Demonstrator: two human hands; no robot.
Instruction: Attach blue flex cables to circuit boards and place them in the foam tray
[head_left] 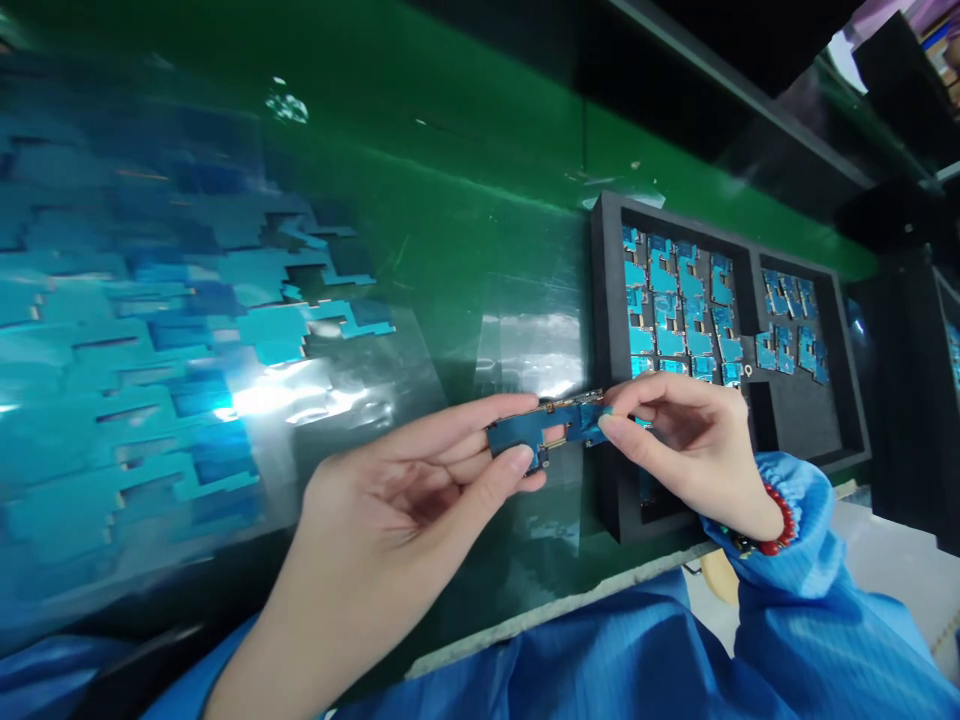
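Observation:
A blue circuit board [517, 438] with a cut-out in its middle is held up between my two hands, above the green mat. My left hand [405, 500] pinches its left end, thumb in front and fingers behind. At the board's right end, the thumb and forefinger of my right hand [690, 430] close on it; whether they grip the board itself or a small piece on it, I cannot tell. Just behind my right hand stands a black tray [609, 300] with rows of similar blue boards [664, 270] in it.
Many blue boards or blue film pieces [172, 400] lie spread on the left of the green mat [450, 230]. The tray's right compartment holds several smaller boards [787, 295]. Dark equipment [900, 390] stands at the far right. The table's front edge [540, 622] runs close to my body.

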